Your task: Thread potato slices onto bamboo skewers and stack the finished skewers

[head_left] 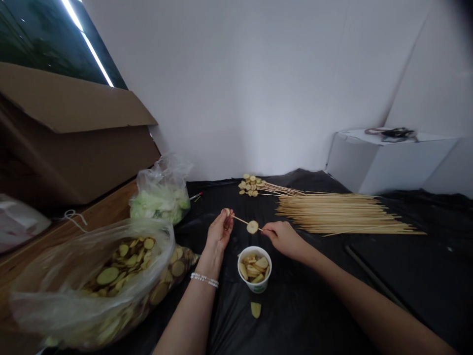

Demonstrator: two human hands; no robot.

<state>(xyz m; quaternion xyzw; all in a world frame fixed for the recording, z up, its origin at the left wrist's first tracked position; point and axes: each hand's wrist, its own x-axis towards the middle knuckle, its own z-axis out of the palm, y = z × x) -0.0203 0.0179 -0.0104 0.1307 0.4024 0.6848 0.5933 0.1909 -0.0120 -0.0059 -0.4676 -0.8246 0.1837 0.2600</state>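
A cardboard box (74, 133) stands well to the left of the left hand (219, 230), and a black plastic sheet (314, 315) lies under both hands. Just left of the left hand sits a big clear bag (48, 305) full of potato slices (121, 264), with a bag of green leaves (158, 204) beyond it. Ahead of the right hand (284, 241) lies a bundle of wooden skewers (343, 214), and farther ahead of the hands lie a few skewers loaded with slices (251, 186). Just below and between the hands, a paper cup (254, 268) holds more slices, and a loose slice (255, 309) lies on the sheet beyond it. A single skewer (242, 220) spans the hands. The left fingers pinch together around one end, beside a small slice (226, 212); the right thumb and forefinger pinch the other. A middle slice (252, 227) sits on the skewer between the hands, touching neither.
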